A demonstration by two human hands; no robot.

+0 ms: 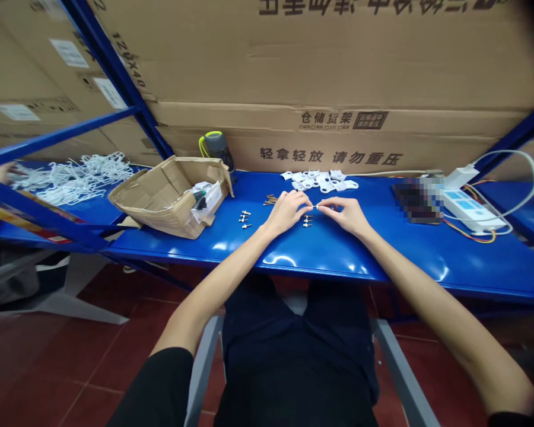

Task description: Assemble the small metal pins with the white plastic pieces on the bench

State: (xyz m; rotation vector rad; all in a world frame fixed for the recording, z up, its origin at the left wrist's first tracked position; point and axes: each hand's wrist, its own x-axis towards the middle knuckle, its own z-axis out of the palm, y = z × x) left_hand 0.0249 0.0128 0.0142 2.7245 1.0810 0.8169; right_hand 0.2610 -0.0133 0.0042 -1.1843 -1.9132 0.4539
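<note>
My left hand (289,212) and my right hand (347,214) meet above the blue tabletop, fingertips closed. Between them they pinch a small pale piece (314,207), mostly hidden by the fingers. Just below it lie small screw-like metal parts (308,225) with white bits on them. A similar group of small parts (245,226) rests to the left of my left hand. Several brass-coloured pins (269,203) lie beside my left fingers, partly covered. Behind both hands spreads a pile of white plastic ring-shaped pieces (326,188).
An open cardboard box (153,209) stands at the left, near a dark bottle (218,145). At the right are a power strip (469,210) with cables and a blurred dark object (418,201). White hooks (78,178) heap on the left table. Blue posts frame the cardboard backing.
</note>
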